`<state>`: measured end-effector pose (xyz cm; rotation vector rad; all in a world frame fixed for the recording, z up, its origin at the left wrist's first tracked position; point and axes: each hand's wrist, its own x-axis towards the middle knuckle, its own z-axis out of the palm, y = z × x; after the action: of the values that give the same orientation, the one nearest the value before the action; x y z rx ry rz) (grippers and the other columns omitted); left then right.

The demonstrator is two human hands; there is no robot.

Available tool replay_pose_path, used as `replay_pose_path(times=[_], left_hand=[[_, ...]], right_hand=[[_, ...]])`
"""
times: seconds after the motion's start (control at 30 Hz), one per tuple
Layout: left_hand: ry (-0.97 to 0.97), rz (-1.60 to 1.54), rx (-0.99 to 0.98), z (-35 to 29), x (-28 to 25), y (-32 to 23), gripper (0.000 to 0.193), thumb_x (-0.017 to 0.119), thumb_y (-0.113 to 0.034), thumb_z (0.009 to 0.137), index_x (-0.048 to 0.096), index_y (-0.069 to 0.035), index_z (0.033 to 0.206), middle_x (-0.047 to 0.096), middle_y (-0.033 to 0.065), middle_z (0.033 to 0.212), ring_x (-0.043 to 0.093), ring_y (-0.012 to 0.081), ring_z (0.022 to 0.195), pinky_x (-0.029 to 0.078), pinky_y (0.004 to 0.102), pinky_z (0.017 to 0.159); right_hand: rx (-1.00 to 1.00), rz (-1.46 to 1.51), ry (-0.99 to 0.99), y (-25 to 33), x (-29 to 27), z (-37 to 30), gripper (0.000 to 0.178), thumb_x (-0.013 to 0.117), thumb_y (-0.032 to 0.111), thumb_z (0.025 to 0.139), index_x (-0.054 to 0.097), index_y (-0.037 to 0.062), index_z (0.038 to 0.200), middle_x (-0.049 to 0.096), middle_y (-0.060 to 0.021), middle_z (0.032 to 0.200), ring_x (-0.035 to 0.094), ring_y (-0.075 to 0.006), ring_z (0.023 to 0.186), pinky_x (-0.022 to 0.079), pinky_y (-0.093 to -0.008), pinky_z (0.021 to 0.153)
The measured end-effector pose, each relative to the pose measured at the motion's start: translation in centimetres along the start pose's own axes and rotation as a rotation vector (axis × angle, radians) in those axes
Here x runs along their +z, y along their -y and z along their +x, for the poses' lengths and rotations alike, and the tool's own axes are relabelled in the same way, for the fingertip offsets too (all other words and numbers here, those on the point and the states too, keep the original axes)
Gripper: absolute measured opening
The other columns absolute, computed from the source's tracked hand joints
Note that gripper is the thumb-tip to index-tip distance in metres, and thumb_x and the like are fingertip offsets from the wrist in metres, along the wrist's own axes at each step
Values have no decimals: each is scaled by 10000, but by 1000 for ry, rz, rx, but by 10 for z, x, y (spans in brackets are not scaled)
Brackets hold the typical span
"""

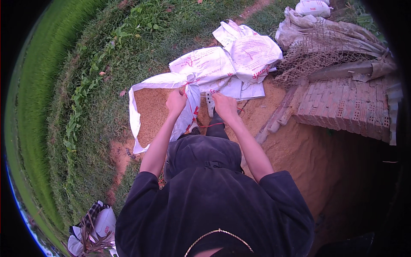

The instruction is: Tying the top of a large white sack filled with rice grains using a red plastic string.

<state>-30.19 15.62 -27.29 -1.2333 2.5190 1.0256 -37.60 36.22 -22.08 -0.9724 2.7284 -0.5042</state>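
A white woven sack (133, 115) stands open in front of me on the left, filled with tan, husk-like grain (150, 112). My left hand (176, 102) is closed at the sack's right edge, where red string (189, 101) hangs down. To its right, my right hand (225, 106) is closed too, over my shoe. A thin, pale strand runs between the two hands, and both fists appear to hold the string. More red string (212, 125) crosses my dark trouser leg. The fingertips are too small to make out clearly.
Several empty white sacks (205, 64) lie flat beyond my hands. Loose grain (295, 147) spreads over the ground on the right, beside a brick wall (344, 105). Netting (317, 58) and tarpaulin lie above it. Grass covers the left; a filled sack (105, 222) stands behind.
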Motion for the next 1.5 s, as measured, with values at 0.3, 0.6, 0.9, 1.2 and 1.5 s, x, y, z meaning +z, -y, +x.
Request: replay_pose_path(times=[0.3, 0.6, 0.9, 1.2, 1.5], left_hand=[[-1, -65, -15, 2, 0, 9, 189, 633, -258, 796, 710, -119, 899, 709, 146, 907, 678, 342, 890, 519, 462, 763], [-3, -83, -65, -4, -4, 7, 178, 657, -258, 798, 711, -114, 888, 713, 116, 880, 685, 309, 870, 525, 430, 750], [-31, -74, -64, -10, -8, 2, 183, 654, -241, 793, 691, -81, 874, 702, 126, 831, 681, 318, 832, 518, 440, 713], [-417, 306, 453, -12, -13, -13, 138, 626, -185, 845, 668, -71, 911, 670, 94, 1019, 605, 261, 1052, 410, 464, 938], [-347, 513, 728, 0, -24, 30, 131, 576, -86, 790, 625, -97, 912, 595, 46, 850, 575, 226, 882, 418, 404, 934]], right_hand=[[-170, -26, -42, -9, -13, 15, 135, 531, 122, 870, 644, 93, 937, 663, -80, 865, 667, -315, 731, 521, -446, 612], [-264, -3, 53, -25, -14, 30, 153, 542, 120, 862, 671, 125, 945, 655, -65, 837, 663, -286, 744, 512, -415, 626], [-271, 66, 97, -32, -2, 32, 152, 538, 158, 890, 674, 106, 936, 674, -85, 799, 672, -282, 742, 515, -403, 612], [325, 1036, 651, -29, 105, 38, 195, 583, 190, 901, 626, 32, 1008, 724, -60, 822, 694, -217, 747, 520, -362, 673], [-215, 322, 91, -32, 100, 24, 151, 547, 107, 905, 577, 8, 1015, 661, -133, 796, 663, -304, 745, 517, -395, 670]])
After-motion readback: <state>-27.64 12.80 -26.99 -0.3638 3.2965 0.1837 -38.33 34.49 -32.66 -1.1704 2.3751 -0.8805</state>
